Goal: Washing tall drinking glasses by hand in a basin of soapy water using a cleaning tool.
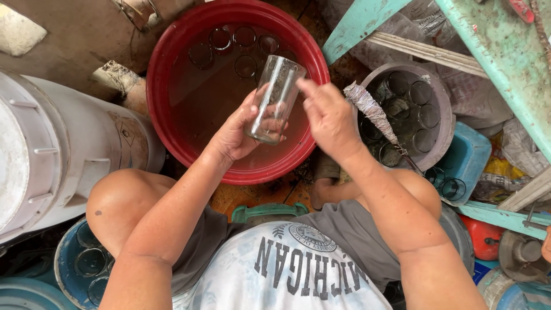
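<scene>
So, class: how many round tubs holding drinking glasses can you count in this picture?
3. The red tub lies under the left hand, which holds a clear glass. The grey tub lies beyond the right hand. The blue tub sits at bottom left. Others may be hidden.

Clear glossy drinking glass (274, 99) over the smooth red plastic basin (172, 132), matt grey plastic basin (445, 123) right of it, worn chipped turquoise-painted wooden frame (505, 63) beyond, smooth white plastic drum (69, 155) to the left, frayed fibrous bottle brush (372, 112)
</scene>
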